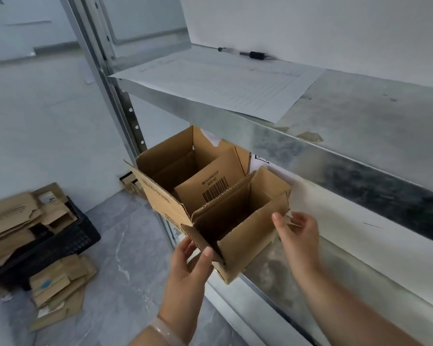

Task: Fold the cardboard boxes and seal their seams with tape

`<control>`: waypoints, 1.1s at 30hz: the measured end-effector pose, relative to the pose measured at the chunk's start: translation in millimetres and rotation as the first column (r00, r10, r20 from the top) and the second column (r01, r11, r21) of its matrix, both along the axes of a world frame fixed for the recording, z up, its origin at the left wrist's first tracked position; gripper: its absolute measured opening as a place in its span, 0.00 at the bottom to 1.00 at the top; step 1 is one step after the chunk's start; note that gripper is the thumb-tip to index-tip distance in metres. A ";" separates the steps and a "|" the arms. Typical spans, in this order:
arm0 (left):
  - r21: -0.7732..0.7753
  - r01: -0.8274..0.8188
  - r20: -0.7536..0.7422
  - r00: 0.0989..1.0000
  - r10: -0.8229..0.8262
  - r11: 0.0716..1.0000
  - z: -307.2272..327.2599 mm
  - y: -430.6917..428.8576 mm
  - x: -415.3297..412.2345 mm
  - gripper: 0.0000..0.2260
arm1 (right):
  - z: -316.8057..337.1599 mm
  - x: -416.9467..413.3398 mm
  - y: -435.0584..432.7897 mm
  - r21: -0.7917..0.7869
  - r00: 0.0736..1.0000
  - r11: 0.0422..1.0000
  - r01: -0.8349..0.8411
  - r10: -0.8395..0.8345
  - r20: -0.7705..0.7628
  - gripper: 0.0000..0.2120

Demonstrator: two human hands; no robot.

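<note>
The lower shelf point(373, 245) carries the open cardboard box point(250, 236) between the hands, seemingly overhanging its edge. The left hand point(193, 263) pinches the box's near corner. The right hand point(298, 231) hovers spread beside it, holding nothing. Gripped by one corner only, the box could tip off.

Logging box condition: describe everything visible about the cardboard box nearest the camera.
The near box is brown corrugated cardboard, opened into shape, top flaps up, inside dark. It lies tilted at the edge of the lower shelf, against another box behind. The left hand pinches its front corner; the right hand is open beside its right wall.
</note>
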State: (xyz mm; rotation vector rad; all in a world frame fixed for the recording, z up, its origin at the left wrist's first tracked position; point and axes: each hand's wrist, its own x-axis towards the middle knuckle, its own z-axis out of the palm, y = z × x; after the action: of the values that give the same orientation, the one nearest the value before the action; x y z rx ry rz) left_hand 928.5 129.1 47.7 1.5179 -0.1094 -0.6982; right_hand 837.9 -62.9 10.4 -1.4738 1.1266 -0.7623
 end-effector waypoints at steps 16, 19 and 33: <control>0.351 0.348 0.854 0.263 -0.449 0.870 9.8 40.8 18.2 0.25 | 33.7 -76.2 105.6 -0.209 0.914 0.966 -0.151 0.056 -0.402 0.28; 0.421 0.439 0.891 -0.037 -0.452 0.794 22.0 13.0 -12.2 0.26 | 49.8 -125.3 133.2 -0.459 0.786 0.872 -0.168 -0.163 -0.597 0.33; 0.490 0.674 0.872 -0.388 -0.300 0.553 58.1 -26.1 -290.1 0.24 | 91.4 -409.4 225.4 -0.567 0.418 0.824 -0.019 -0.508 -0.753 0.40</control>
State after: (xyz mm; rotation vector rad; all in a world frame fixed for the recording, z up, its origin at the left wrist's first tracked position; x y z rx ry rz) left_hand 638.4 103.0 105.8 1.2531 -2.2597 0.0194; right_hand 428.5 162.5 101.8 -2.3158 2.1357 -0.4437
